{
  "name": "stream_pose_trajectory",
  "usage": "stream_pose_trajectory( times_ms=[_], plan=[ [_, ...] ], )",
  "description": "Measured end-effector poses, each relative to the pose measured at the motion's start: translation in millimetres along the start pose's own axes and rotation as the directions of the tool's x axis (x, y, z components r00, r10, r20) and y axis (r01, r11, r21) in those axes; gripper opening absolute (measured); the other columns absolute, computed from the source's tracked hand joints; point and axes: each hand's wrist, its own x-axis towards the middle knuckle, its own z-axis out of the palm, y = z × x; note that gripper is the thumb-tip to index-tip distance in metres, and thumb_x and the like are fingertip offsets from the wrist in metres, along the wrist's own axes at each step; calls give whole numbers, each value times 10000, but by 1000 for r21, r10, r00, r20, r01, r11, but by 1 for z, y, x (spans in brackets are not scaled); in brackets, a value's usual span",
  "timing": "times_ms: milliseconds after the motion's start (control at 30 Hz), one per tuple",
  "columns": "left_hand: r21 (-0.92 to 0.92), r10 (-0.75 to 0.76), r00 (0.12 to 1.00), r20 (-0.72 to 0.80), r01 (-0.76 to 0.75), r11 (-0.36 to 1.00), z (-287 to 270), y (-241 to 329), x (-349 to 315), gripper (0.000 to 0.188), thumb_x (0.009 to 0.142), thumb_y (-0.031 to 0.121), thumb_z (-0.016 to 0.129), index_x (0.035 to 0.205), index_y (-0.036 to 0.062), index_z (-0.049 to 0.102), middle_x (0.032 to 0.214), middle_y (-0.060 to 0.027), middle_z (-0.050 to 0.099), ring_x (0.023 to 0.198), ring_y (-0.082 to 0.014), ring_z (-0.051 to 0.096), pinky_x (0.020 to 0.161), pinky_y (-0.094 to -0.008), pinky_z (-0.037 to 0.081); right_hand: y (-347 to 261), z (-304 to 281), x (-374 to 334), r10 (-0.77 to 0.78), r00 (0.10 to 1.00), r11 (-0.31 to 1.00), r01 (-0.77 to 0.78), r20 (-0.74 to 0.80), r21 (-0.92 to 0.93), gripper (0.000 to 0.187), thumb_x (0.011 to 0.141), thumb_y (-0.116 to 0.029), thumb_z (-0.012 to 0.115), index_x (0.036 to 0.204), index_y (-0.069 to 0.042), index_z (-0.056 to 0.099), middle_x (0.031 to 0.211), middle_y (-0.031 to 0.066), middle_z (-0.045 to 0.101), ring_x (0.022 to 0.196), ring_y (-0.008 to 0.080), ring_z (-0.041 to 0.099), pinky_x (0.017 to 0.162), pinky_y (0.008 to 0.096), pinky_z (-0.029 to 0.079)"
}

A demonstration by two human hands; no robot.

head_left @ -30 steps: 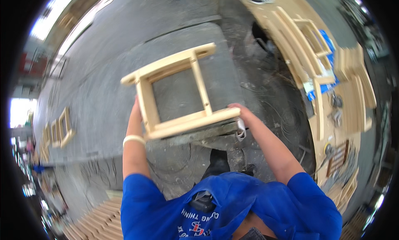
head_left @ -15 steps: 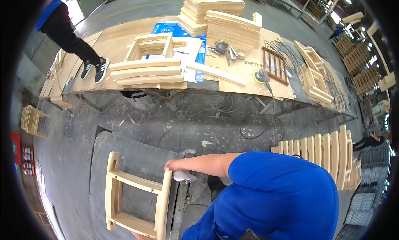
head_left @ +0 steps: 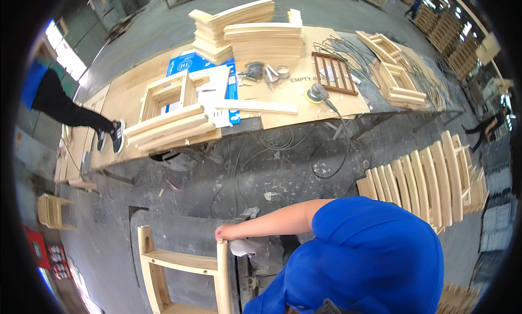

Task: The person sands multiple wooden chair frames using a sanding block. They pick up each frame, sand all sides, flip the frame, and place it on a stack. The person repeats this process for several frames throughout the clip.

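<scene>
My right hand reaches out from a blue sleeve and closes on the post end of a pale wooden frame. The frame looks like part of a chair or stool, with two posts, a curved crosspiece and a lower rail cut off by the picture's lower edge. Small dark holes show in the crosspiece, and a slot near the top of the far-left post. It rests on a dark grey work surface. Beside my right wrist lies a crumpled whitish cloth. My left hand is out of view.
Across the aisle stands a long bench with stacked wooden pieces, a similar frame, a sander and cables. Several curved wooden parts stand at right. A person is at far left. Hoses trail on the floor.
The view has shifted, so the frame and bench sit lower in the picture. My left hand, partly visible at the frame's lower end before, is out of sight. My right hand keeps its hold.
</scene>
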Motion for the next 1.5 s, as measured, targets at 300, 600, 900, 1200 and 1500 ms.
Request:
stream_pose_trajectory(
  times_ms=[300,600,900,1200,1500],
  plan=[
    [247,-132,927,351,44,968,183,-65,-46,627,933,583,324,1299,88,439,1220,-105,538,1066,-263,554,876,-426,485,7,-163,-206,-132,899,935,253,-418,247,255,825,-287,586,860,-48,669,785,54,655,744,146,604,646,308,474],
    [474,-237,812,533,-54,879,374,-176,-106,633,928,589,328,1301,89,437,1227,-104,532,1080,-264,545,886,-425,480,120,-296,-487,93,606,952,179,-790,250,391,863,-391,540,1016,-56,670,992,104,675,935,227,617,828,331,455],
    [606,-300,738,605,-182,774,537,-254,-145,639,923,595,332,1303,91,435,1235,-103,527,1094,-265,537,896,-424,474,185,-339,-733,271,88,934,217,-958,284,400,870,-417,524,1027,-78,666,999,137,669,960,277,624,842,347,461],
    [637,-441,515,735,-302,709,671,-329,-217,646,919,601,336,1304,92,433,1243,-102,521,1108,-266,529,906,-423,469,151,-357,-894,292,-114,942,206,-950,265,327,934,-331,472,1000,-57,638,921,73,648,873,176,594,804,300,457],
    [642,-517,387,764,-372,670,791,-400,-264,652,914,607,339,1306,94,431,1251,-101,515,1122,-267,521,916,-421,463,176,-448,-996,128,-159,988,-69,-979,140,299,954,-269,469,1026,-18,616,865,129,652,690,203,644,697,327,500]
  ],
)
